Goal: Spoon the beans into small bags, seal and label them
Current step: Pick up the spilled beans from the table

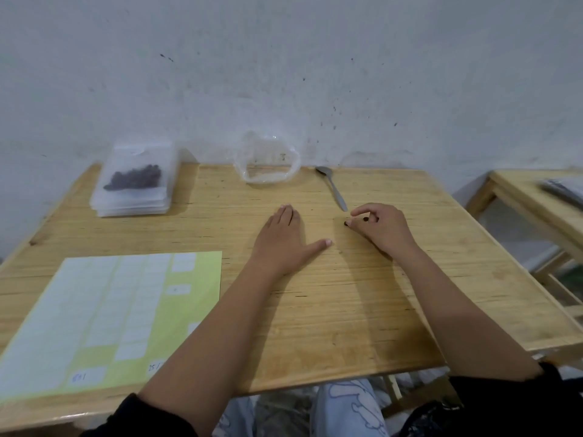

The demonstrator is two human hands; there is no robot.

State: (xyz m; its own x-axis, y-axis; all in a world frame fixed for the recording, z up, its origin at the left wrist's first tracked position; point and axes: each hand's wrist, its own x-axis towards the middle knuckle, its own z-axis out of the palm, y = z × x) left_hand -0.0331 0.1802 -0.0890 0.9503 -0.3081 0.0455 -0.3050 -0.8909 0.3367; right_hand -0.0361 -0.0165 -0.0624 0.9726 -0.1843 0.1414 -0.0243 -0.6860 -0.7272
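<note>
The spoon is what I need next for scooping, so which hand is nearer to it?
Right. The right hand sits just beside the handle end of the spoon, pinching a dark bean. The left hand lies flat on the table, farther off to its left.

Blk sleeves bunched nr elbows, forearms bare, pale-blue trousers w/ white print

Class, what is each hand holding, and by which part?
The left hand lies flat, holding nothing. The right hand appears to pinch a small dark bean whole between curled fingertips.
</note>
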